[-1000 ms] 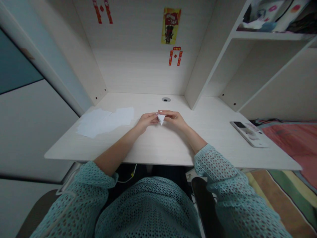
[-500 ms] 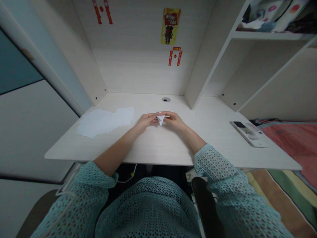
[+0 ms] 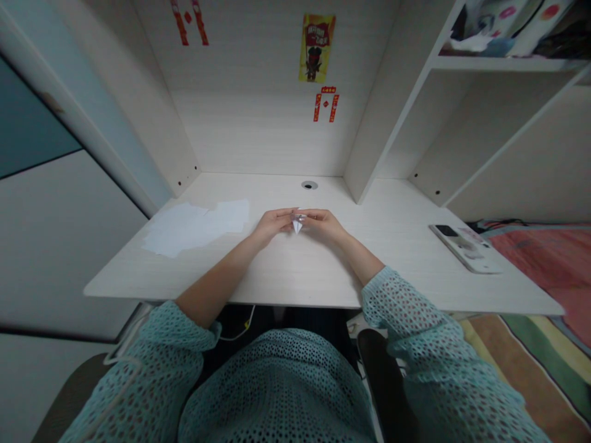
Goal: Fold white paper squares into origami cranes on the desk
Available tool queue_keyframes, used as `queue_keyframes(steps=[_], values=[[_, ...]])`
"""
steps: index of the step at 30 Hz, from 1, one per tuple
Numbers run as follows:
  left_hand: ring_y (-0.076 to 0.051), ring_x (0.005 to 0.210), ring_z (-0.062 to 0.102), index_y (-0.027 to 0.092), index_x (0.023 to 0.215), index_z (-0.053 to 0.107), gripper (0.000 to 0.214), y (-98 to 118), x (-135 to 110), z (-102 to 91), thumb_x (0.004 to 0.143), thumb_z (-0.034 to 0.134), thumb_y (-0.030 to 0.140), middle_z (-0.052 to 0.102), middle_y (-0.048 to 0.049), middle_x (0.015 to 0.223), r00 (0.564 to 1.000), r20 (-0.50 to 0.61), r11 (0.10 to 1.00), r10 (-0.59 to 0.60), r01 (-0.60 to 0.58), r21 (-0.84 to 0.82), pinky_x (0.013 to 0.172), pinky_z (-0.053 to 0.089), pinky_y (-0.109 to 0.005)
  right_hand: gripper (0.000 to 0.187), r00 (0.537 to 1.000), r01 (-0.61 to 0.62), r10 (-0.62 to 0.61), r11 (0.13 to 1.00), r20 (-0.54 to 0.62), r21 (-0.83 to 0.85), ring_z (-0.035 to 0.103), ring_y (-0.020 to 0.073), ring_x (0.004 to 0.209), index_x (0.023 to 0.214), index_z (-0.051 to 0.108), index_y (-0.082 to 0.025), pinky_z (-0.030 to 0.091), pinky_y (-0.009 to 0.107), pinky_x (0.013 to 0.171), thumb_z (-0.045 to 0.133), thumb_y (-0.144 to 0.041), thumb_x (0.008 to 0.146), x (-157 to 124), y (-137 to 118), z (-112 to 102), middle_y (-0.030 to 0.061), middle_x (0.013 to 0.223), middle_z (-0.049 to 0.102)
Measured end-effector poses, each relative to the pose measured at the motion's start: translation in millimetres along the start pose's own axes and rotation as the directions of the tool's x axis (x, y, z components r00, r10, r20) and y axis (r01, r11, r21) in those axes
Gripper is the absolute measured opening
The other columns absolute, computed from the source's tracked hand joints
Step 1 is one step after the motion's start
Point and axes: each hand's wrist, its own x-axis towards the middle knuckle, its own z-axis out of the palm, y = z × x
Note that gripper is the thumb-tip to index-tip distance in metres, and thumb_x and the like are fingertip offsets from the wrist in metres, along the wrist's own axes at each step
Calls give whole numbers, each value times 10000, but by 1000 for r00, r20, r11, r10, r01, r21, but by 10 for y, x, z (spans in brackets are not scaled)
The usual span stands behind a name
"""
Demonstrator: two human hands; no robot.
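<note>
Folded paper (image 3: 297, 227) sits just nearside of the cable hole (image 3: 309, 184), left hand (image 3: 271, 225) and right hand (image 3: 324, 223) both pinching it; looks mid-fold to me; next move probably calls for a steady grip and careful crease-pressing; white sheets (image 3: 189, 229) lie left of that hole.

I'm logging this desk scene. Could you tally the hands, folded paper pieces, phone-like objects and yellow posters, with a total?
Left hand and right hand: 2
Folded paper piece: 1
Phone-like object: 1
Yellow poster: 1
Total: 5
</note>
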Motion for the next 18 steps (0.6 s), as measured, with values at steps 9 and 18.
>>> queue_keyframes(steps=[9,18], values=[[-191,848,637,142,1004,696,518,-47,38,-11,576,778,422,684,-123,1014,999,-48,999,11,-13,-41,828,467,-344,316,992,-27,38,996,-121,88,629,147,738,825,743,-221,473,331,806,793,-375,554,-2,-43,70,30,827,726],[-221,906,636,162,934,721,463,-70,46,-16,552,791,414,697,-104,991,989,-134,997,67,-72,-28,850,473,-371,311,963,-93,116,990,-241,105,624,143,707,773,742,-205,486,323,755,793,-397,534,40,34,55,34,781,719]])
